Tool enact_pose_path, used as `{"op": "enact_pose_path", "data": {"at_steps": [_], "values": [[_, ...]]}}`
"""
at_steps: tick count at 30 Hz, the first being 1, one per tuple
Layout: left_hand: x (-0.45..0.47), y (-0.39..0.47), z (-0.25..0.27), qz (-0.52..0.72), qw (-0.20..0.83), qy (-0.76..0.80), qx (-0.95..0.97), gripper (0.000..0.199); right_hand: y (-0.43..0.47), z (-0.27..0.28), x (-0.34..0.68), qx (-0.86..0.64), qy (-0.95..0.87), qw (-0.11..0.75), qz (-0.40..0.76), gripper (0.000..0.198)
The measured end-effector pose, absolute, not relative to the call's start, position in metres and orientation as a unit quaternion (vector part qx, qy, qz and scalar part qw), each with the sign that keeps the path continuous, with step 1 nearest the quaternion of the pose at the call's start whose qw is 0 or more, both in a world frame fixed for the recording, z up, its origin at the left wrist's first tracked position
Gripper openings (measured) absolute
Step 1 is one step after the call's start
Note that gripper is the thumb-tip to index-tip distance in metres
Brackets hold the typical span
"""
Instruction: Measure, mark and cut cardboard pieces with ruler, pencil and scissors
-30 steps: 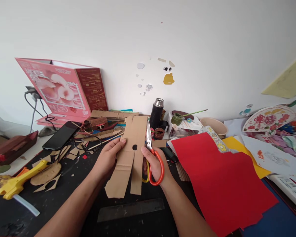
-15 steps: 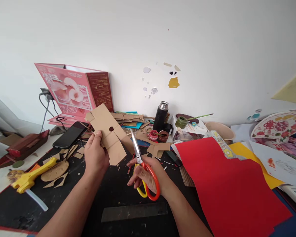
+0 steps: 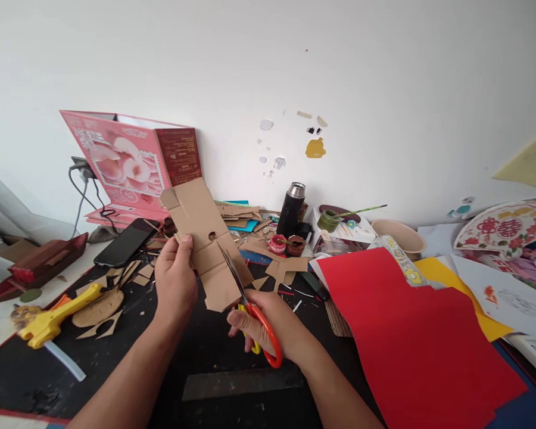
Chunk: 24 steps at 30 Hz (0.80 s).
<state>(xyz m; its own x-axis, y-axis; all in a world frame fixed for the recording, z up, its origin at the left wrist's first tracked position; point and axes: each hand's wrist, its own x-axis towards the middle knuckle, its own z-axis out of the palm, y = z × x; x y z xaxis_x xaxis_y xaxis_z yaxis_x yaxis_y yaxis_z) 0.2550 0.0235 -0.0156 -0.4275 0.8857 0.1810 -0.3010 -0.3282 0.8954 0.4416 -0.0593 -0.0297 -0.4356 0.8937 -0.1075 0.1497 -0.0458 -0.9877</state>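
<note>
A creased piece of brown cardboard with a small hole in it is gripped at its left edge by my left hand, thumb on the near face. My right hand has its fingers in the handles of a pair of scissors, one loop red-orange and the other yellow. The steel blades lie over the right part of the cardboard, pointing up and left toward the hole. Whether the cardboard is between the blades is hard to make out.
On the black tabletop lie a clear ruler, a yellow glue gun and cardboard scraps. A phone and pink box are at left. Behind stand a black flask and paint jars. Red paper covers the right.
The scissors have moved up and left onto the cardboard, and their blades have turned. My left hand has brought the cardboard slightly to the right and tilted it.
</note>
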Motion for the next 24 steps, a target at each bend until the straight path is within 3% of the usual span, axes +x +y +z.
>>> {"op": "enact_pose_path", "data": {"at_steps": [7,13,20,24], "values": [[0.257,0.024,-0.004,0.757,0.402,0.432,0.28,0.037,-0.06,-0.028,0.44,-0.433,-0.608,0.315,0.586,0.054],[0.255,0.022,-0.01,0.723,0.411,0.428,0.355,0.037,-0.061,-0.021,0.439,-0.441,-0.607,0.314,0.581,0.056],[0.249,0.012,-0.01,0.696,0.255,0.48,0.469,0.037,-0.06,-0.022,0.442,-0.44,-0.622,0.315,0.566,0.051],[0.252,0.007,-0.005,0.673,0.245,0.481,0.506,0.039,-0.059,-0.028,0.44,-0.451,-0.613,0.326,0.561,0.049]]}}
